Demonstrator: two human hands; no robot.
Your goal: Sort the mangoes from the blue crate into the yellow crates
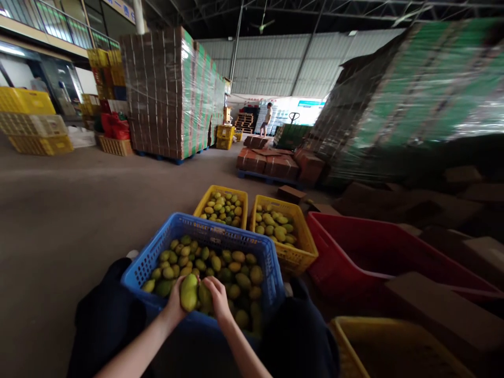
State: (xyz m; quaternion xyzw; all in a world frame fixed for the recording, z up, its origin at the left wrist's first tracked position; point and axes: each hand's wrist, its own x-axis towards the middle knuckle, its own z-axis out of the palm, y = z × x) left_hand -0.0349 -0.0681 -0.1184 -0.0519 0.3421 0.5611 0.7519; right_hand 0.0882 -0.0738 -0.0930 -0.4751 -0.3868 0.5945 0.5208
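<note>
Over the near side of a blue plastic crate, my left hand is closed around a green-yellow mango. Close beside it, my right hand has its fingers wrapped on a second, greener mango, partly hidden by the fingers. Below and beyond both hands, many loose mangoes in green and yellow tones fill the crate's bottom. The crate sits between my knees.
Two yellow crates of mangoes touch or nearly touch the blue crate's far side. A red bin and another yellow crate stand right. Cardboard lies there. Wrapped pallet stacks rise behind; a person stands far back.
</note>
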